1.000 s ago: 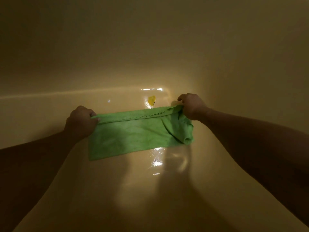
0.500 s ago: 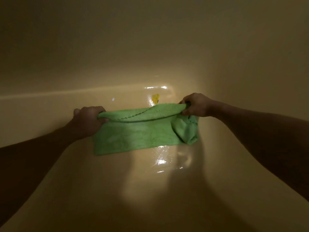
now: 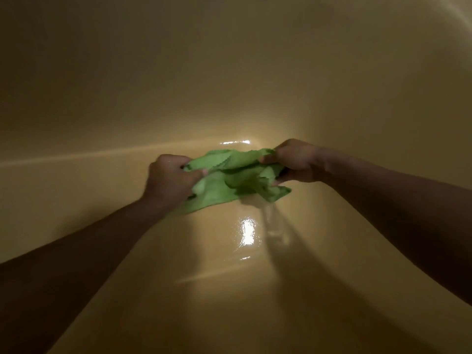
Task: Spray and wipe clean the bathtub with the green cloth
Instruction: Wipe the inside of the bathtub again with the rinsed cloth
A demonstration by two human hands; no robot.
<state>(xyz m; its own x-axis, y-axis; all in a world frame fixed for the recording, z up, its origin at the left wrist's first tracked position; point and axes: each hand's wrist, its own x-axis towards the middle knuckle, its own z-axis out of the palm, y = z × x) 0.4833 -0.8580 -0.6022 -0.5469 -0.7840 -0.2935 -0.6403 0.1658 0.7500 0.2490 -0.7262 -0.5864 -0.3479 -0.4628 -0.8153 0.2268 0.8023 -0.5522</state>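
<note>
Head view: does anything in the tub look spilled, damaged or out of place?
Nothing stands out. The left hand and right hand grip the crumpled green fabric cloth over the glossy beige bathtub; the bright patch below looks like glare on wet surface.

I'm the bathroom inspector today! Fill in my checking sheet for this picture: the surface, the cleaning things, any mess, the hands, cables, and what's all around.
Surface: bathtub, smooth and glossy, with a shiny patch on its floor below the cloth.
Job's things: green cloth, bunched up between both hands. No spray bottle seen.
Clutter: nothing seen.
Hands: left hand grips the cloth's left end; right hand grips its right end.
Cables: nothing seen.
Surroundings: only the tub's dim walls; the corners are too dark to tell.
</note>
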